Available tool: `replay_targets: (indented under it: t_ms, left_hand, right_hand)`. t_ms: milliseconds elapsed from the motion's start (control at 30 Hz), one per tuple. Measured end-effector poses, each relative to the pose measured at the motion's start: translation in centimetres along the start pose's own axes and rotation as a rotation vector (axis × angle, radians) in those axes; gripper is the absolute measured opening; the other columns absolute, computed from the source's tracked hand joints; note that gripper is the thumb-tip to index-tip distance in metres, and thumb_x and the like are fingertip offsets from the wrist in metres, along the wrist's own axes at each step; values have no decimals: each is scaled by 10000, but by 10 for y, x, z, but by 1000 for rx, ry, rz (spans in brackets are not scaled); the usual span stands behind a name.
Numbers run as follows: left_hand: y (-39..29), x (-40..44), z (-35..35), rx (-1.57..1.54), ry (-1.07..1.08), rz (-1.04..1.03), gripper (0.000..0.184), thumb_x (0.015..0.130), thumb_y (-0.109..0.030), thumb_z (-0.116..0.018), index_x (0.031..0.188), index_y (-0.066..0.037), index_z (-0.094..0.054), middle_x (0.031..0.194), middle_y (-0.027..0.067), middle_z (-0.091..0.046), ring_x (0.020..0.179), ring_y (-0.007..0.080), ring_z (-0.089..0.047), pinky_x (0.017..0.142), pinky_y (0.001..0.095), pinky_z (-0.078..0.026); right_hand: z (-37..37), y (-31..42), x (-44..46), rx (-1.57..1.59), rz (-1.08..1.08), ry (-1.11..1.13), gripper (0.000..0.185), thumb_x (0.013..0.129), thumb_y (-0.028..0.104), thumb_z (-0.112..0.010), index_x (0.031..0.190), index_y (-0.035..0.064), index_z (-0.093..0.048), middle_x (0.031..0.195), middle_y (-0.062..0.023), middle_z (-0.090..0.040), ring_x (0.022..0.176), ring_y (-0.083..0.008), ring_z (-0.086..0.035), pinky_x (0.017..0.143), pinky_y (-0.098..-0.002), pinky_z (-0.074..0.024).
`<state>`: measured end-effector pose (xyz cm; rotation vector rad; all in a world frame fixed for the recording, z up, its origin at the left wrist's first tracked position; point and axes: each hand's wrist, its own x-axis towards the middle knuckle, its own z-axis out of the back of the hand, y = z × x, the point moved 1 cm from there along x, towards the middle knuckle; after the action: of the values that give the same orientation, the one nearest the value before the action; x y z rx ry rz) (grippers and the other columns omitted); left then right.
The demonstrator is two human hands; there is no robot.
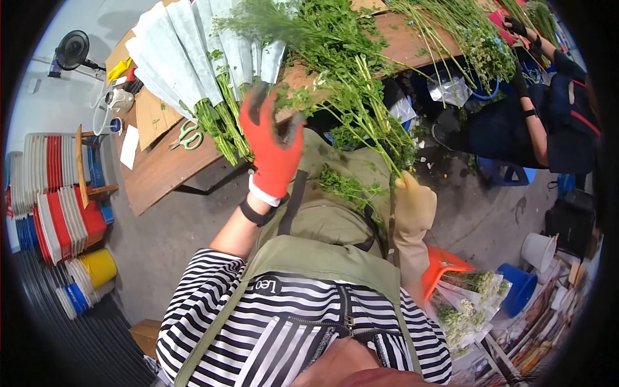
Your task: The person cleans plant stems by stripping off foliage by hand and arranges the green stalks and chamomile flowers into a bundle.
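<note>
Our left hand (pixel 276 151), in a red knit-looking glove with dark coated fingertips, is spread, thumb and fingers well apart, while our right hand (pixel 414 203), in a loose cream rubber-looking glove, pinches a long, slender green stem (pixel 389 161) with frilly leaves near its bare end. That stem slants away from the right hand toward the left one; whether its leafy part touches the red fingers we cannot tell. We judge it light and springy, firm along the stalk but soft and easily bruised at the leaves, so the bare stalk seems the best hold; a damp one might slip in a smooth glove.

Ahead of both hands, a loose heap of leafy greens (pixel 335 48) covers part of a brown wood-grained tabletop (pixel 171 171). Just beyond the left hand lie cone-shaped bundles in pleated, pale paper-like wraps (pixel 177 48), their stalks pointing back at us. Scissors with looped pale-green handles (pixel 187 137) rest to its left. Between the hands, a small limp sprig (pixel 348 187) lies on our olive-green cloth apron (pixel 322 255).
</note>
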<state>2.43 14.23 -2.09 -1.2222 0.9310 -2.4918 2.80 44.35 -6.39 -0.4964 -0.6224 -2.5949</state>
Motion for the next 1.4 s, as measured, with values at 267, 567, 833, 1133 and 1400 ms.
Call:
replay_targets:
  t_ms: [267,567,833,1133,1400]
  left_hand:
    - [-27,2,-21,149,194,-29,504,748,-227,-830,1217,-130,-671,1333,141,-552,1266,366,-460,1086,489,-328]
    - [26,5,-27,358,10,-216,226,745,-118,-760,961,-122,-692,1158,64,-633,1165,349,-516,1064,502,-338]
    - [0,23,3,221,20,-174,305,812,-304,-775,1054,-131,-712,1271,109,-586,1224,356,-474,1082,493,-311]
    - [-18,2,-23,186,155,-149,415,759,-344,-821,1039,-82,-663,1262,144,-560,1202,393,-448,1102,540,-290]
    - [20,25,-10,267,-31,-68,207,818,-92,-712,1017,-73,-662,1183,102,-615,1189,341,-486,1060,457,-351]
  right_hand:
    - [2,13,13,-13,-13,215,217,833,157,-698,1031,68,-701,564,-149,-539,506,-367,-542,494,-468,-369]
    - [9,20,13,134,75,76,215,829,125,-725,1029,46,-713,537,-138,-520,464,-357,-517,471,-445,-374]
    - [10,7,8,86,84,-27,220,826,132,-755,1017,29,-717,577,-122,-564,508,-333,-557,488,-434,-390]
    - [14,32,14,-17,137,87,241,833,187,-756,1037,66,-712,528,-95,-535,441,-318,-528,446,-428,-361]
    - [2,10,-8,32,101,4,232,843,194,-752,1028,58,-717,532,-117,-536,444,-335,-528,447,-430,-357]
